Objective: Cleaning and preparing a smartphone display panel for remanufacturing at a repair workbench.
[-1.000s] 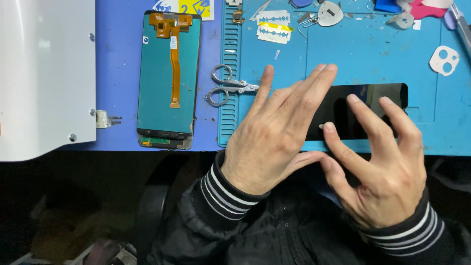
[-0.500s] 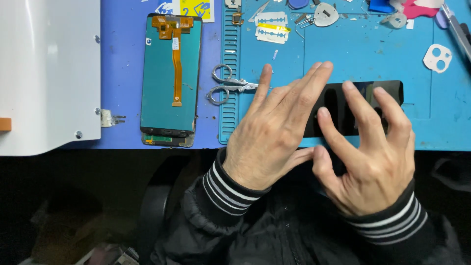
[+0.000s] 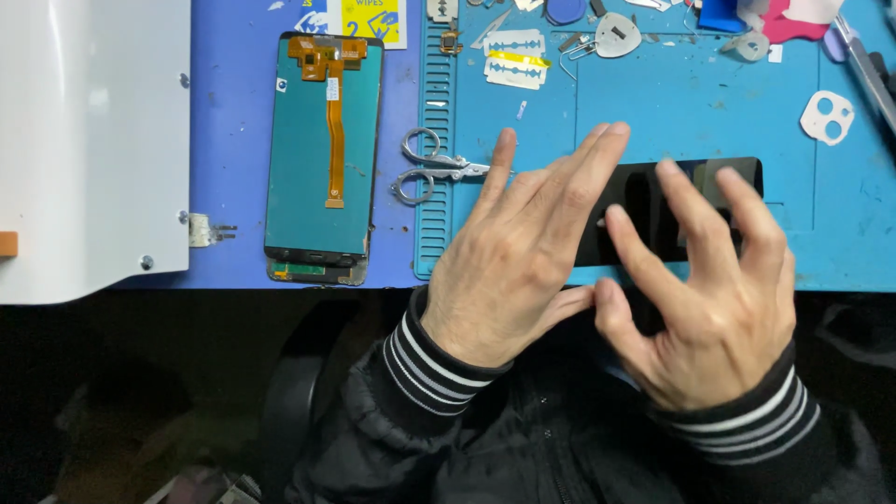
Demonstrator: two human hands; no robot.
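Both hands lie flat on a black phone at the table's near edge, neither grip closed around anything. Left hand is spread wide, palm down, fingers pointing up and right across the phone's left end. Right hand is also wide, fingers splayed, with fingertips pressing the phone's glass. The phone lies lengthwise on a blue mat that covers the table's right part. Just left of the left hand, small scissors lie on the mat's ribbed edge. Farther left, a screen panel with an orange ribbon cable lies face down. Razor blades sit near the far edge. A white box fills the left side.
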